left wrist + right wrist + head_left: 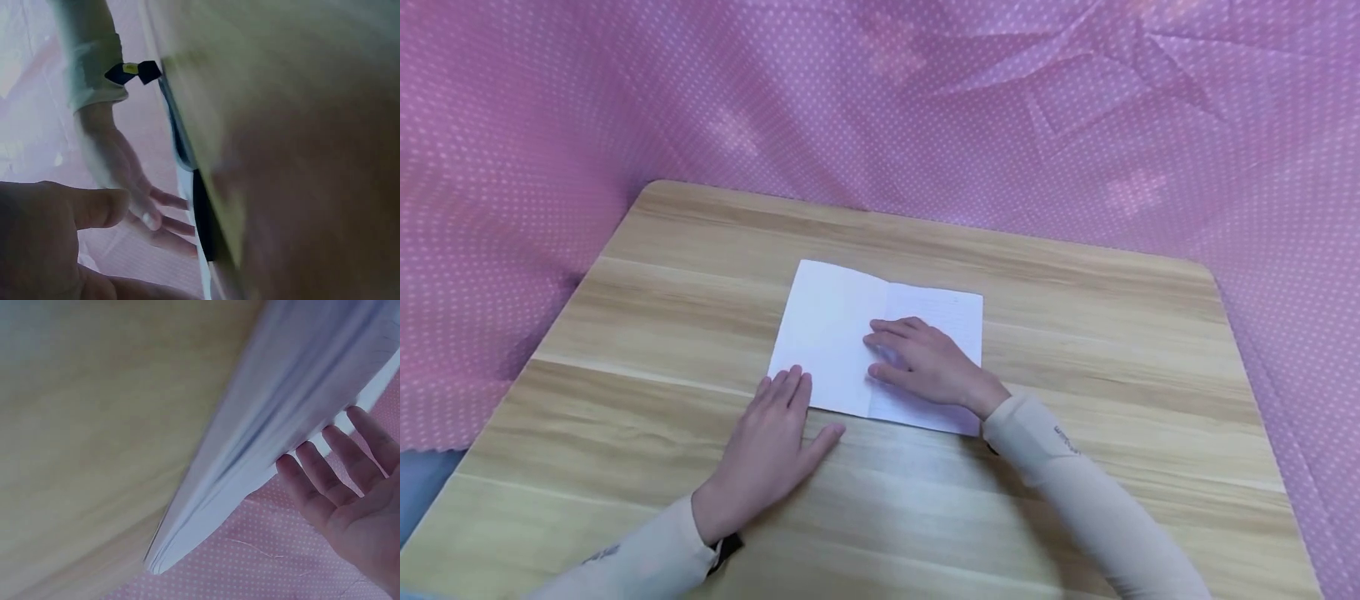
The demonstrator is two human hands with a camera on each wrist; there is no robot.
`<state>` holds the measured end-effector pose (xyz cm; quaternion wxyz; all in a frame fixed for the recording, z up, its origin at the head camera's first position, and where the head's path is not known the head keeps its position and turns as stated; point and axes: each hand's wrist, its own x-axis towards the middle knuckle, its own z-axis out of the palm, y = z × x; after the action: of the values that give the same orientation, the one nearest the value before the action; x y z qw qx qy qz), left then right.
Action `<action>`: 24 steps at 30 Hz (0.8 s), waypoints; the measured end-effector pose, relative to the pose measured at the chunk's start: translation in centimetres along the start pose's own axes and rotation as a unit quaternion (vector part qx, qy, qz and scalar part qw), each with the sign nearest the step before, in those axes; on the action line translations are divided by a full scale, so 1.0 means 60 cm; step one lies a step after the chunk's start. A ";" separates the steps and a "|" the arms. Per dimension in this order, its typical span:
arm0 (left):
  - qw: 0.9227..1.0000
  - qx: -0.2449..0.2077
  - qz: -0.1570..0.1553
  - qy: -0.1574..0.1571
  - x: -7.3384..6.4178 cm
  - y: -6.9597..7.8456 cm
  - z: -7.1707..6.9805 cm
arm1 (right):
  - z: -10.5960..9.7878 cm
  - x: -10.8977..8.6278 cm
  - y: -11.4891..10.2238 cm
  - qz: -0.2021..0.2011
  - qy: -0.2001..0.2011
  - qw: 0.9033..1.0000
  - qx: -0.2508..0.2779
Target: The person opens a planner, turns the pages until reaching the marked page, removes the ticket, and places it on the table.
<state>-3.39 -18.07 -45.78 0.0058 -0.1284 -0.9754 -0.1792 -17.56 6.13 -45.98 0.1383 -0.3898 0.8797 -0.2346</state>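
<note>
A thin notebook (827, 325) lies spread on the table, its left page blank white and its right page faintly ruled. On its lower left corner rest the fingertips of my left hand (767, 450), fingers straight and thumb spread out over the wood. My right hand (932, 362) is over the ruled page, with fingers extended toward the centre fold. In the right wrist view the fingertips of the right hand (356, 494) touch the page of the notebook (244, 456), whose sheets bulge slightly. The left wrist view has the left hand's thumb (100, 207) close to the camera.
The wooden table (1112, 333) has rounded far corners and extends on all sides of the notebook. Pink dotted cloth (925, 108) hangs behind the table and along its sides. Both forearms wear pale sleeves (1060, 467), and a dark band (726, 552) is at the left wrist.
</note>
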 end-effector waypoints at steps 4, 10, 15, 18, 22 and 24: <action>0.999 -0.011 -0.021 -0.024 0.004 -0.007 0.012 | 0.002 0.001 -0.001 -0.001 -0.003 1.000 -0.012; 0.999 -0.001 -0.026 -0.041 0.010 -0.012 0.019 | 0.000 0.003 0.000 0.000 -0.012 1.000 -0.022; 0.999 0.010 -0.022 -0.044 0.012 -0.012 0.019 | -0.014 0.001 0.021 -0.009 -0.007 1.000 -0.015; 0.999 0.014 -0.021 -0.043 0.013 -0.011 0.018 | -0.035 -0.002 0.050 0.012 0.021 0.999 -0.026; 0.999 0.017 -0.017 -0.042 0.014 -0.010 0.019 | -0.064 -0.013 0.105 0.085 0.061 0.992 -0.066; 0.999 0.021 -0.010 -0.035 0.014 -0.009 0.020 | -0.074 -0.021 0.131 0.130 0.078 0.986 -0.075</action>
<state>-4.31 -17.93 -47.06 -0.0270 -0.1252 -0.9797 -0.1541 -23.50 13.05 -46.21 0.0690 -0.2616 0.9463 -0.1773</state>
